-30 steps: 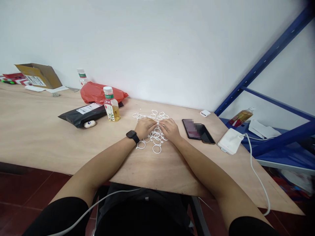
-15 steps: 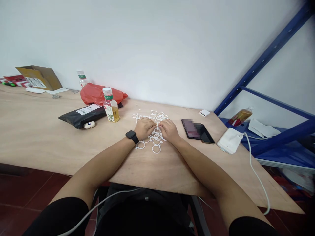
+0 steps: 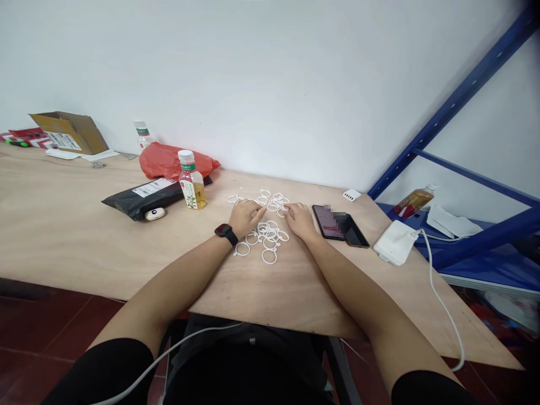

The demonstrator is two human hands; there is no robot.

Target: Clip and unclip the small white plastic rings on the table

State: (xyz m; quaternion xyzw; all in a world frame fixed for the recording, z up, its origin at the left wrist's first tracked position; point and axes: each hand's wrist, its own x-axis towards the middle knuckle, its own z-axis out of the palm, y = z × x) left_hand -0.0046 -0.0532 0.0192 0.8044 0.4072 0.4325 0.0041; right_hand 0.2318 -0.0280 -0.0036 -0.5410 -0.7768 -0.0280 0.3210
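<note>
Several white plastic rings with small knobs lie on the wooden table in two loose groups. The nearer group of rings [image 3: 270, 257] is between my wrists, and the farther rings [image 3: 274, 205] lie toward the wall. My left hand [image 3: 246, 218] rests left of the rings, thumb held away from the fingers, with nothing seen in it. A black watch [image 3: 226, 232] is on that wrist. On the other side, my right hand [image 3: 301, 220] has its fingertips at the edge of the farther rings, fingers loosely apart. Whether they touch a ring, I cannot tell.
Left are a drink bottle [image 3: 192, 183], black parcel bag [image 3: 145, 198], red plastic bag [image 3: 169, 160], earbud case [image 3: 154, 214] and carton [image 3: 73, 134]. Right are phones [image 3: 333, 224], a white power bank [image 3: 395, 242] with a cable and a blue rack [image 3: 455, 101].
My hands were together over the rings, fingertips meeting at one ring. They have moved apart, and the near group of rings between them is uncovered.
</note>
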